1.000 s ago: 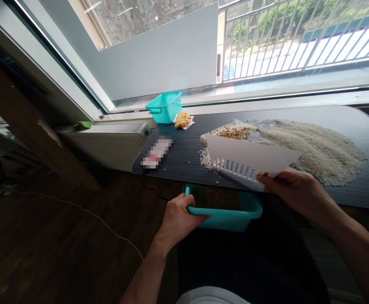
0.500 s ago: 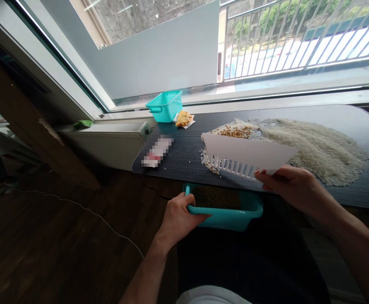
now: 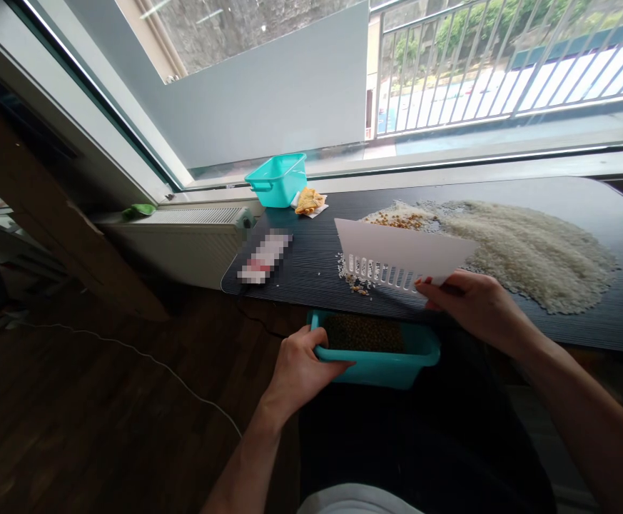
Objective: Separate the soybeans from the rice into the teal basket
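Observation:
My left hand (image 3: pixel 303 364) grips the left rim of a turquoise plastic bin (image 3: pixel 380 368), held just below the table's front edge. Small yellowish-brown grains (image 3: pixel 367 333) lie inside it. Between the thumb and fingers of my right hand (image 3: pixel 469 303) is a white slotted sheet (image 3: pixel 404 246), tilted above the table, its row of cut slots along the lower edge. Behind the sheet, yellow-brown grains (image 3: pixel 399 220) lie mixed with white ones. A broad heap of white rice (image 3: pixel 536 250) spreads to the right. A few stray grains (image 3: pixel 361 288) sit near the front edge, partly seen below the slots.
On the dark table (image 3: pixel 305 260), a second turquoise bin (image 3: pixel 277 182) stands at the back left, with a folded yellow cloth-like piece (image 3: pixel 310 201) beside it. A blurred-out flat object (image 3: pixel 265 255) lies at the left end. A radiator (image 3: pixel 193 235) and window adjoin the table.
My right hand has shifted the slotted sheet a little to the left, uncovering more of the rice heap. My left hand and the bin have hardly moved.

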The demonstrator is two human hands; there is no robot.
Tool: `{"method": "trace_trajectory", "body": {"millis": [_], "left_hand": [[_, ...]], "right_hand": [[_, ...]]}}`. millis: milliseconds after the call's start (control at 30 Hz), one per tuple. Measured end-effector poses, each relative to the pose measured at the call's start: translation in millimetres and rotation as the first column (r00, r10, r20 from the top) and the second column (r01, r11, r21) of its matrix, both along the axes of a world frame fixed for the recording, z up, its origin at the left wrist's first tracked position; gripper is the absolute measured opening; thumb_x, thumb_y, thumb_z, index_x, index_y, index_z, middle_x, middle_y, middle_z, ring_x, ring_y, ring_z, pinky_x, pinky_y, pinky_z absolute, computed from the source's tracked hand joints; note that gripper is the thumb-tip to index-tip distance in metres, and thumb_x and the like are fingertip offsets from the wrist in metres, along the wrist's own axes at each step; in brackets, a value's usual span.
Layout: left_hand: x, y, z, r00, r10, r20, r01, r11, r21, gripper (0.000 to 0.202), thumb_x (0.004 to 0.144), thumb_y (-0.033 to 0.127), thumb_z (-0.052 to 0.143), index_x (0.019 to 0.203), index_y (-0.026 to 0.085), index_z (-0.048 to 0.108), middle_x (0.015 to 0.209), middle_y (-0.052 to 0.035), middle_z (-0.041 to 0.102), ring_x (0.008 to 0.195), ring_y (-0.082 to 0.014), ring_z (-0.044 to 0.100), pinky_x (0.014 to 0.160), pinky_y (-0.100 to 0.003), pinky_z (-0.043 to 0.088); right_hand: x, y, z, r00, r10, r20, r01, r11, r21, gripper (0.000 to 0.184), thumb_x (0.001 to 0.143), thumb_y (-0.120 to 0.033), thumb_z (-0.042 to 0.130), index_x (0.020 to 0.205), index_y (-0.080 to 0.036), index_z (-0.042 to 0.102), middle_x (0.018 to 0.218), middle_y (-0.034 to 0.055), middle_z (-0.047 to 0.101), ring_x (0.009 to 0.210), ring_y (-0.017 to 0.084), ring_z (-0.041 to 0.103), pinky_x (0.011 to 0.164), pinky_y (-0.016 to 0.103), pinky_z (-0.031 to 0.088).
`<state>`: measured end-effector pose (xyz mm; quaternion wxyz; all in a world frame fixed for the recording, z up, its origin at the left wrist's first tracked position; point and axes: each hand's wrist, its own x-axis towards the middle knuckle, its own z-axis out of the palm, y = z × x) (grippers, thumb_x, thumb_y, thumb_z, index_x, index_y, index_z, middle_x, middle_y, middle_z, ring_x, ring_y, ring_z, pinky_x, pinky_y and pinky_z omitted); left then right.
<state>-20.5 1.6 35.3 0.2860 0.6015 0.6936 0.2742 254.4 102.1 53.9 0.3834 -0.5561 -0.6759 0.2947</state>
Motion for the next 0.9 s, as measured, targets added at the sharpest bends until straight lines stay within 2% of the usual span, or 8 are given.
{"method": "trace_trajectory", "body": {"millis": [133,300,433,600,733,900], "left_hand": [[-1,1,-0.2,1.000,-0.002,0.006,0.002,1.000,-0.002,0.044,0.062,0.031,0.087,0.055,0.020,0.045,0.063,0.0068,0.043,0.060,-0.0097,0.041,0.057,-0.024,0.029],[-3,1,-2.8,1.000,-0.004,0.007,0.004,1.000,0.026,0.044,0.062,0.031,0.088,0.055,0.020,0.045,0.062,0.0072,0.041,0.060,-0.0096,0.039,0.057,-0.024,0.027],[-4,0,-4.0,0.999,0.006,0.033,-0.007,1.000,0.016,0.044,0.061,0.032,0.088,0.056,0.020,0.046,0.063,0.0072,0.041,0.060,-0.0095,0.040,0.057,-0.024,0.027],[-3,0,-3.7,1.000,0.007,0.014,-0.007,1.000,0.016,0.044,0.062,0.032,0.088,0.055,0.020,0.045,0.063,0.0072,0.041,0.060,-0.0096,0.039,0.057,-0.025,0.028],[-3,1,-3.5,1.000,0.003,-0.020,-0.002,1.000,0.031,0.045,0.062,0.031,0.088,0.055,0.021,0.044,0.062,0.0073,0.041,0.060,-0.0099,0.039,0.057,-0.025,0.027],[-3,0,-2.3,1.000,0.001,0.012,-0.001,1.000,0.019,0.045,0.062,0.032,0.088,0.056,0.020,0.045,0.063,0.0072,0.042,0.060,-0.0096,0.040,0.057,-0.024,0.028]], "right_hand": [[2,-4,4.4,0.999,0.028,-0.033,-0.029,0.999,-0.031,0.038,0.074,-0.061,0.073,0.060,-0.026,0.071,0.055,0.0009,0.070,0.053,0.018,0.065,0.050,0.030,0.049],[10,-12,9.8,0.997,-0.003,-0.082,-0.002,0.998,-0.066,0.041,0.070,-0.065,0.078,0.059,-0.026,0.071,0.053,0.0003,0.069,0.051,0.019,0.065,0.048,0.030,0.050],[10,-14,6.3,0.999,0.002,-0.035,-0.003,0.999,-0.036,0.043,0.073,-0.065,0.076,0.057,-0.027,0.070,0.052,-0.0002,0.068,0.050,0.018,0.063,0.046,0.030,0.047],[9,-23,4.3,0.994,0.033,-0.103,-0.038,0.998,-0.044,0.037,0.074,-0.063,0.078,0.062,-0.028,0.075,0.064,0.0007,0.075,0.058,0.021,0.070,0.052,0.032,0.056],[11,-28,5.8,0.996,0.026,-0.087,-0.028,0.999,-0.019,0.037,0.075,-0.062,0.077,0.059,-0.029,0.074,0.062,0.0007,0.074,0.058,0.022,0.070,0.052,0.033,0.056],[14,-29,2.5,0.999,0.011,-0.049,-0.012,1.000,-0.009,0.041,0.076,-0.065,0.077,0.058,-0.028,0.072,0.059,0.0013,0.072,0.056,0.022,0.069,0.051,0.033,0.054]]}}
